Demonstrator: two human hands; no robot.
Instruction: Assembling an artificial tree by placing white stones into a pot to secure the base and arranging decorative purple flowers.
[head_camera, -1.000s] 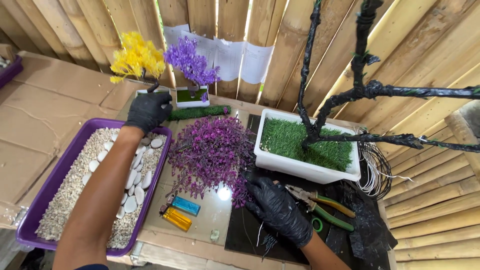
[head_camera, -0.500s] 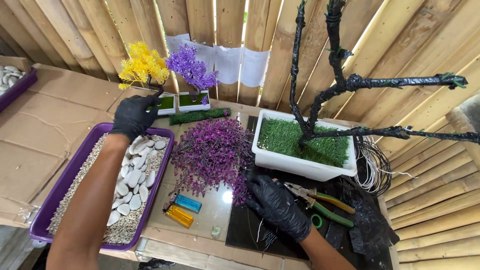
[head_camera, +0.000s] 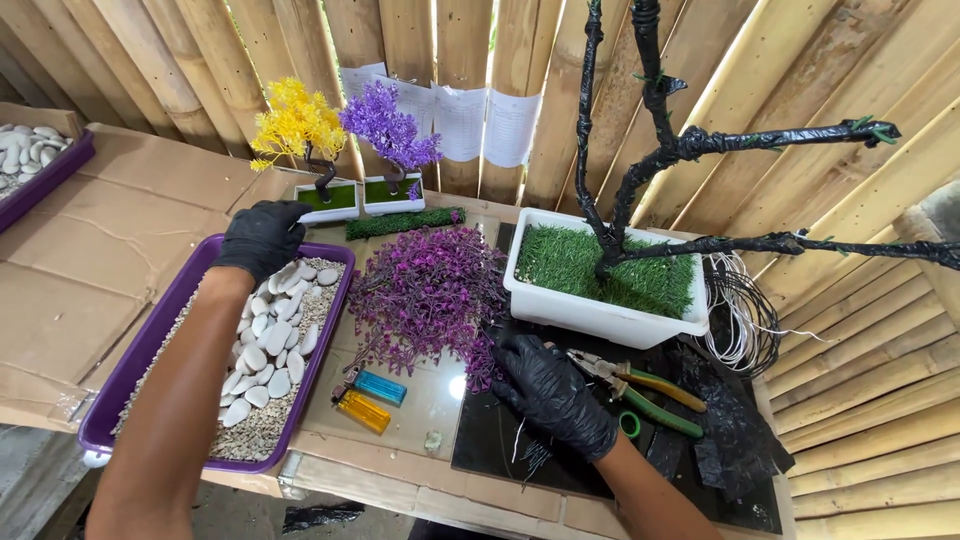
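The left hand (head_camera: 262, 238) is curling loosely above the purple pebble tray (head_camera: 150, 350); the right hand (head_camera: 550, 390) is pinching purple artificial foliage (head_camera: 430, 295).

The scene is seen from a single head-worn camera, tilted steeply down and forward over the surface (head_camera: 420, 400). The view is taken from close range, so both forearms are seen entering from the bottom edge. The bamboo wall (head_camera: 250, 60) is faced directly and fills the upper part. No second view is provided, so nothing is shared.
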